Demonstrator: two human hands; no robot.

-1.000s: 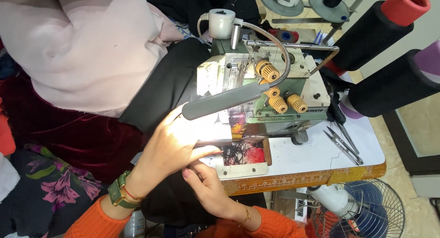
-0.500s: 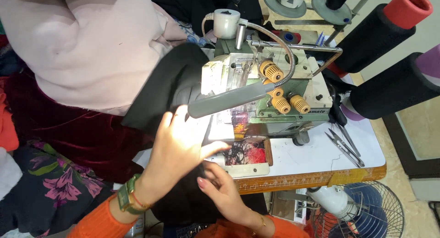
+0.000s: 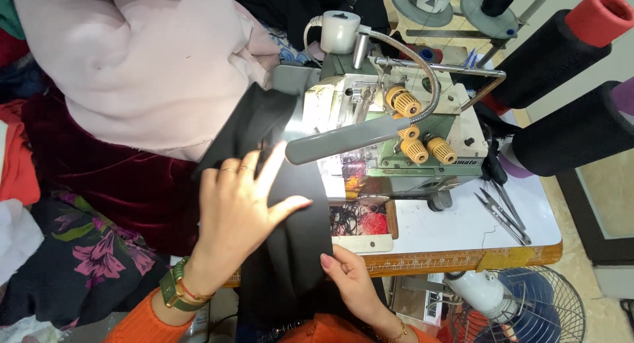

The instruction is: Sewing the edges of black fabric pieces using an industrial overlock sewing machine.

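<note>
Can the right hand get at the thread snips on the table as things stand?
Probably yes: the right hand only pinches the black fabric edge, and the bare white tabletop lies open between it and the thread snips.

The black fabric (image 3: 290,250) hides the right hand's (image 3: 350,283) fingers underneath.

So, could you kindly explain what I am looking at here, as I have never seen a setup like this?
The view comes from a camera worn on the person's head, looking down. Both hands are bare. The left hand lies flat on a strip of black fabric, and the right hand pinches its edge. The fabric leads to a green and cream sewing machine on a white table. Thread snips lie on the table beside it. Big thread cones stand at the right, and piled cloth at the left.
</note>
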